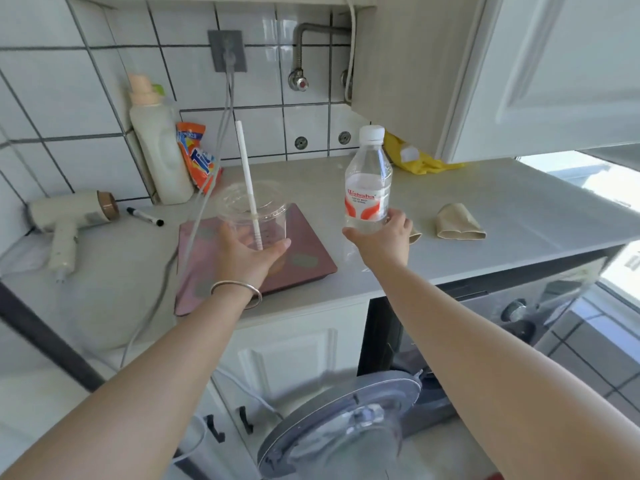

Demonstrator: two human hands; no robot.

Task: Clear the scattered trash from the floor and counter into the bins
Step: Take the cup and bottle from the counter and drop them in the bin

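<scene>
On the desk (502, 216) two pieces of trash are being taken up at once, one in each hand. A clear plastic cup (251, 216) with one white straw (246, 168) standing in it is held by the left hand (247, 252), whose grip is wrapped round the cup's lower wall from the near side, probably so that the cup stays upright and the straw is not tipped out. One water bottle (369, 183), capped and apparently near empty, is clasped low on its body by the right hand (382, 242), with the grip closed round it; it is kept upright as well. The cup is seen above a reddish scale (304, 261) (whether it is touching the plate cannot be told). Also counted on the desk: one hair dryer (71, 220), one marker (144, 216), one detergent bottle (161, 150), one orange packet (195, 157), one yellow glove (419, 159) and one beige cloth (459, 223). No bin is seen, so both items are judged to need carrying elsewhere
</scene>
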